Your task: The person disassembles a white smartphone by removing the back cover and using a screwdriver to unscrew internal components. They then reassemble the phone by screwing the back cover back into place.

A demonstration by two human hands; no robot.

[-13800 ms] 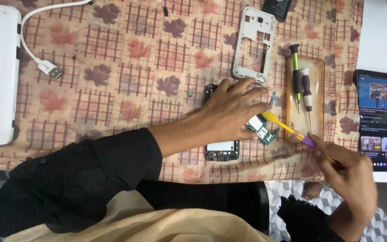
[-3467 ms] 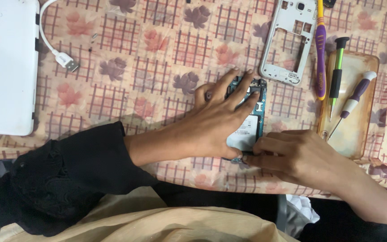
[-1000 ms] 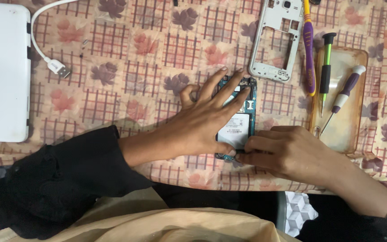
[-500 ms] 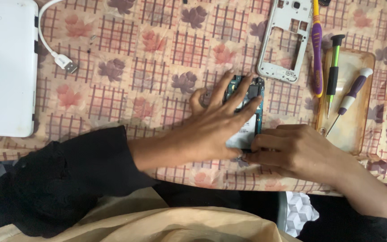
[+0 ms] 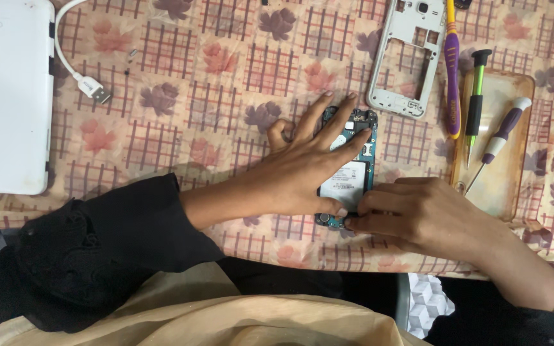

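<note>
Left hand (image 5: 302,173) lies flat, fingers spread, pinning the opened phone (image 5: 349,174) to the patterned tablecloth (image 5: 181,83); right hand (image 5: 418,214) pinches its near edge; light, rigid, fragile, best gripped by its sides

Home repair table: floral cloth (image 5: 226,96), screwdrivers (image 5: 476,102).

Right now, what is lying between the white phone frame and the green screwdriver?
In the head view, a purple and yellow pry tool lies between the white phone frame and the green screwdriver, on the patterned cloth.
</note>
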